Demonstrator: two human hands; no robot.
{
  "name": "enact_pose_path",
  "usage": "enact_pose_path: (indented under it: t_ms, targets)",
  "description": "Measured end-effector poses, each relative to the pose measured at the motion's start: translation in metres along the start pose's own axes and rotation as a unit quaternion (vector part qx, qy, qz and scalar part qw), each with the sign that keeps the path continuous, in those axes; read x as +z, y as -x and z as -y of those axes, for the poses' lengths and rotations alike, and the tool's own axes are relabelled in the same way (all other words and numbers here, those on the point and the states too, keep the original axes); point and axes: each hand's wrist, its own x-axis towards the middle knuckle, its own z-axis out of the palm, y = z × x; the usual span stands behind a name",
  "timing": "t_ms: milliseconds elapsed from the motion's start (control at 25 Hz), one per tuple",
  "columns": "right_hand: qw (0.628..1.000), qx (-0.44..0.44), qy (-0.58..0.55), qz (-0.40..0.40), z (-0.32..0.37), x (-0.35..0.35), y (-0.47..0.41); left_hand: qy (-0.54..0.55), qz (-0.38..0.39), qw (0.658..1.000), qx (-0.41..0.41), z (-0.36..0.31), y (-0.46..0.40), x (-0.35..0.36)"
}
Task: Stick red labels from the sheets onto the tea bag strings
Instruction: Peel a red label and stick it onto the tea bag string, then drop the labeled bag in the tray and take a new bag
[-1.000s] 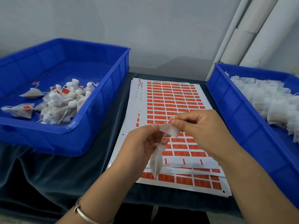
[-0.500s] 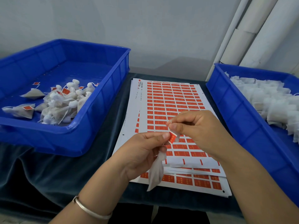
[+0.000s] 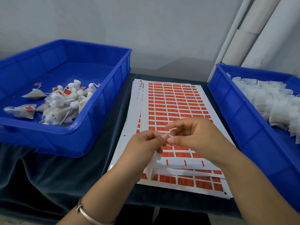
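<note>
The red label seen a moment ago is now folded out of sight between both pinching hands, left hand (image 3: 146,142) and right hand (image 3: 193,135); the tea bag (image 3: 151,166) dangles at six o'clock below them, so this string looks labelled.

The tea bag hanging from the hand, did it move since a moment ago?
Yes. The tea bag dropped slightly toward the near edge of the label sheets, and its tip now overlaps the lowest sheet's red labels.

Small packing workshop: blue bins (image 3: 100,101) of tea bags (image 3: 61,106), label sheets (image 3: 175,104).

White tea bag (image 3: 151,166) dangling over label sheets (image 3: 175,104)
</note>
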Motion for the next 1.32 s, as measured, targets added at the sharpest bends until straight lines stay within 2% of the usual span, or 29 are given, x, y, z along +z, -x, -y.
enact_pose_path:
  t_ms: [120,280,360,520,680,760,840,920,1000,1120,1200,1320]
  targets:
    - [0.999,0.006,0.021,-0.030,-0.003,0.003,0.000,-0.078,-0.024,0.995,0.062,-0.005,0.002,0.000]
    - [0.996,-0.011,-0.032,-0.082,0.001,0.008,-0.002,-0.192,-0.030,0.974,0.120,-0.029,-0.003,-0.007]
    - [0.993,-0.024,-0.070,-0.090,0.009,0.012,-0.006,-0.219,-0.075,0.962,0.146,-0.047,-0.008,-0.014]
    - [0.989,-0.017,-0.127,-0.074,0.019,0.021,-0.015,-0.159,-0.163,0.944,0.237,-0.088,-0.019,-0.048]
    - [0.988,0.020,-0.143,-0.046,0.016,0.037,-0.019,-0.151,-0.275,0.903,0.294,-0.128,-0.045,-0.101]
    - [0.988,0.037,-0.150,-0.026,0.012,0.047,-0.021,-0.194,-0.333,0.873,0.298,-0.139,-0.060,-0.128]
    - [0.987,0.050,-0.150,-0.003,0.007,0.056,-0.022,-0.271,-0.374,0.850,0.253,-0.139,-0.074,-0.151]
    - [0.988,0.064,-0.140,0.015,0.003,0.062,-0.024,-0.360,-0.363,0.841,0.179,-0.129,-0.086,-0.165]
    - [0.988,0.077,-0.129,0.021,0.001,0.064,-0.024,-0.425,-0.320,0.840,0.108,-0.117,-0.093,-0.168]
    - [0.991,0.084,-0.104,0.007,0.001,0.051,-0.023,-0.519,-0.264,0.811,0.055,-0.105,-0.093,-0.155]
    - [0.993,0.081,-0.078,-0.022,0.004,0.031,-0.019,-0.540,-0.271,0.790,0.103,-0.104,-0.089,-0.134]
    - [0.993,0.074,-0.051,-0.082,0.015,-0.019,-0.008,-0.506,-0.233,0.807,0.199,-0.092,-0.070,-0.077]
